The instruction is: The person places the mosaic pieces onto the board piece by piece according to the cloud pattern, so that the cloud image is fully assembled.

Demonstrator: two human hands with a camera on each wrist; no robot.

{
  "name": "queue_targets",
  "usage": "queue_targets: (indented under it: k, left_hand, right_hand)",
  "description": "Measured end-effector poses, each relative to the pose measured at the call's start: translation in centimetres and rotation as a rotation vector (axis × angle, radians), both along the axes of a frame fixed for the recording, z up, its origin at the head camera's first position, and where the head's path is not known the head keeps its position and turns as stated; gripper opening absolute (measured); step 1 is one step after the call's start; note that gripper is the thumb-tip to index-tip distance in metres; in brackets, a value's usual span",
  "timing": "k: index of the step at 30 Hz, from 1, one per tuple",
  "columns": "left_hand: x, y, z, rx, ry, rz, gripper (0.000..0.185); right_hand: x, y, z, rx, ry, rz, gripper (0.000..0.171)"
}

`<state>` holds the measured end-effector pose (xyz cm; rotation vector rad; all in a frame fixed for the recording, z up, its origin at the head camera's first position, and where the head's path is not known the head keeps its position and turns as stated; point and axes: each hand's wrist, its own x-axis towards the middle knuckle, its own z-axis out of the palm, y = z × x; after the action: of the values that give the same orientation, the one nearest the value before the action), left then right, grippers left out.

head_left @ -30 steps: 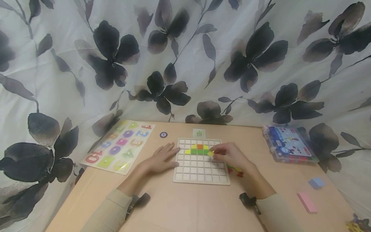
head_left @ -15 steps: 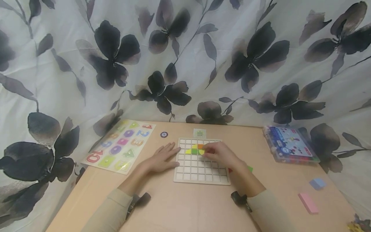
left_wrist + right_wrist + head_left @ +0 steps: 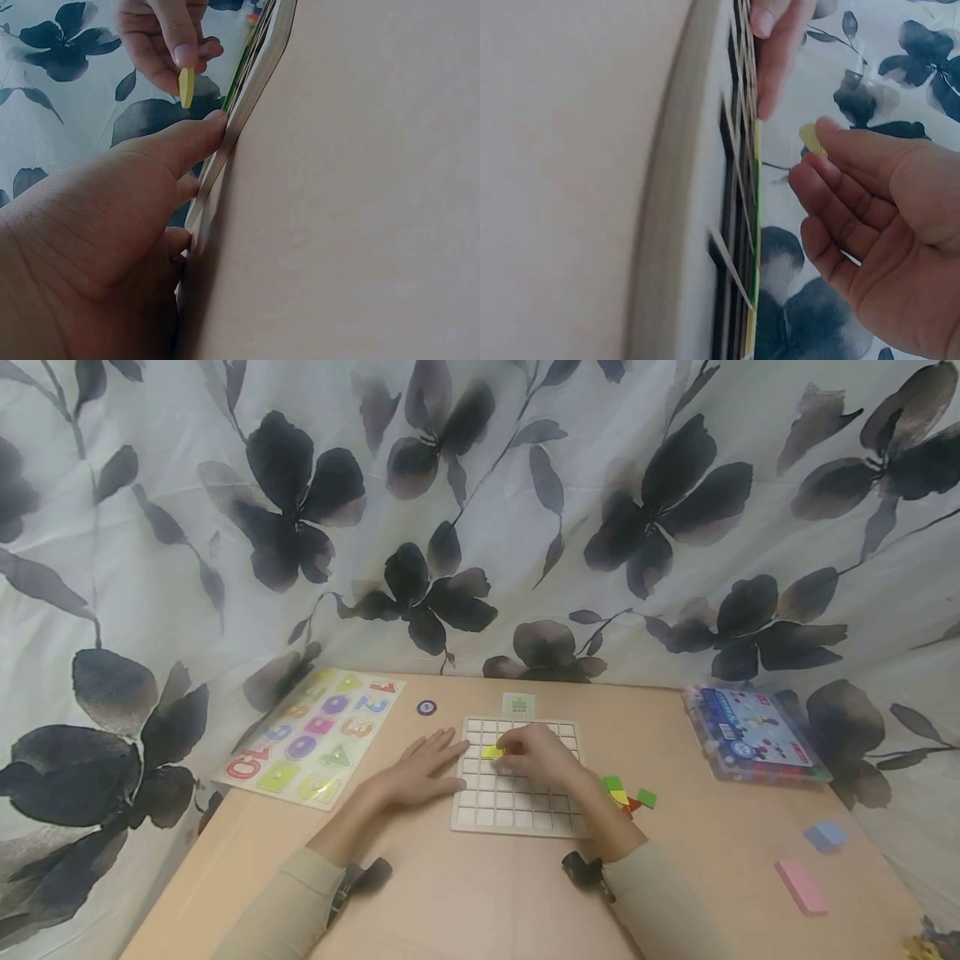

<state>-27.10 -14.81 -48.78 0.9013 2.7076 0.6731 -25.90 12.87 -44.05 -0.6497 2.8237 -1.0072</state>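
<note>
A white grid board point(image 3: 517, 819) with square cells lies on the table in the head view. My left hand point(image 3: 420, 774) rests at its left edge, fingers spread, and in the left wrist view the thumb point(image 3: 184, 142) touches the board's side. My right hand point(image 3: 542, 753) is over the upper part of the board and pinches a small flat yellow tile point(image 3: 809, 139) between thumb and fingers. The right wrist view shows that tile held above the board, where green and yellow tiles point(image 3: 756, 184) are set in the cells. From the head, the hand hides most of those tiles.
Loose green point(image 3: 647, 798), yellow and red tiles lie right of the board. Behind it is a small pattern card point(image 3: 519, 705), with a round token point(image 3: 426, 707) nearby. A number sheet point(image 3: 311, 739) lies left; a plastic case point(image 3: 753, 735), blue block point(image 3: 825, 836) and pink block point(image 3: 801, 887) lie right.
My right hand has moved left across the board with the yellow tile, covering more of the set tiles. The loose tiles on the right have come into view. My left hand has stayed put.
</note>
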Motion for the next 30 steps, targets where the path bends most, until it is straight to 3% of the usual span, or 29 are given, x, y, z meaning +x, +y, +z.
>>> queue_targets:
  k: [8, 16, 30]
  left_hand:
    - [0.0, 0.0, 0.2, -0.013, -0.001, 0.004, 0.079]
    - [0.1, 0.0, 0.3, -0.012, -0.008, 0.001, 0.078]
    - [0.2, 0.1, 0.3, 0.006, -0.001, -0.004, 0.077]
  right_hand:
    - [0.0, -0.6, -1.1, -0.003, -0.004, -0.044, 0.023]
    - [-0.5, -0.4, -3.0, -0.041, 0.003, 0.009, 0.022]
    - [-0.3, -1.0, -3.1, 0.016, 0.043, 0.000, 0.024]
